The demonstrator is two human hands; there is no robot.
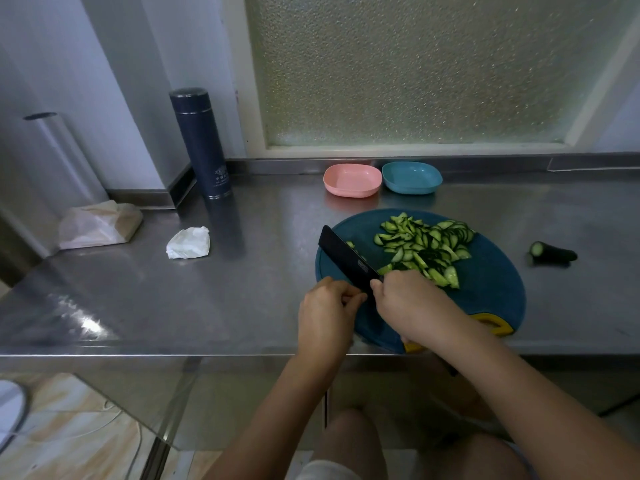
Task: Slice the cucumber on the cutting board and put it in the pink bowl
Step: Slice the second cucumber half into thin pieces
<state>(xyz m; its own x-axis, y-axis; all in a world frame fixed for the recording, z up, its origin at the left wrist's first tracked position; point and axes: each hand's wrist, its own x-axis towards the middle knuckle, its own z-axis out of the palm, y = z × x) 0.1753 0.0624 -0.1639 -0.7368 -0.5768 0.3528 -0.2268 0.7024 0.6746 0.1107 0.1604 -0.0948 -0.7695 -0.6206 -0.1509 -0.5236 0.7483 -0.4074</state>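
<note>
A pile of cucumber slices [426,247] lies on the far half of the round dark-blue cutting board [485,299]. The black knife [346,258] slants across the board's left side, and a few slices lie against its blade. My right hand [408,303] grips the knife's handle, which is hidden under it. My left hand [329,306] has its fingers curled and pinches the blade's near corner. The pink bowl [351,181] stands behind the board with nothing in it. A cucumber end piece [552,252] lies on the counter to the right of the board.
A blue bowl [412,178] stands right of the pink one. A dark flask [202,143], a crumpled tissue [188,242], a plastic bag [98,223] and a roll [59,157] are at the left on the steel counter [242,289]. The counter's front edge runs under my wrists.
</note>
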